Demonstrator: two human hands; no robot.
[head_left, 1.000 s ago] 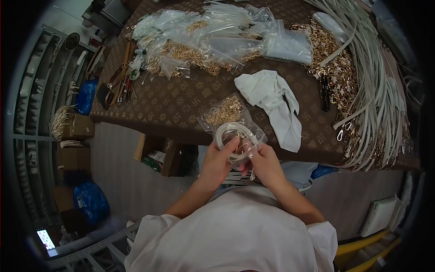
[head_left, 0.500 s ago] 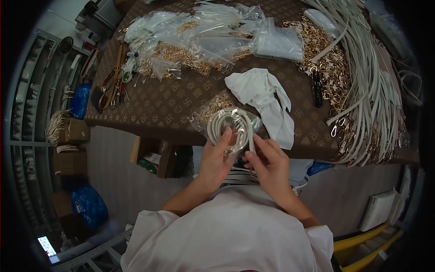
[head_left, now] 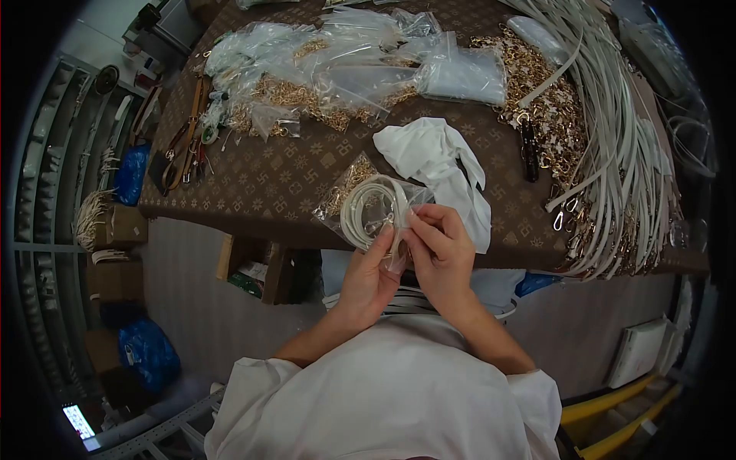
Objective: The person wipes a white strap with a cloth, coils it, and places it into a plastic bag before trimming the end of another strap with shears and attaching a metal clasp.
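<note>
A coiled pale strap in clear plastic is held at the table's front edge. My left hand grips its lower side, with the thumb over the plastic. My right hand pinches the right edge of the coil and its wrapping with thumb and fingers. Behind the coil, a clear bag of small gold hardware lies on the brown patterned table. A white cloth rests crumpled just beyond my right hand.
Clear bags and gold clasps spread over the back of the table. Many pale straps hang over its right side beside a black-handled tool. Leather straps and tools lie left. An open cardboard box is below the edge.
My right hand has shifted slightly left and up along the coil, its fingers now closer together at the edge. The coil has turned and moved a little left with my left hand.
</note>
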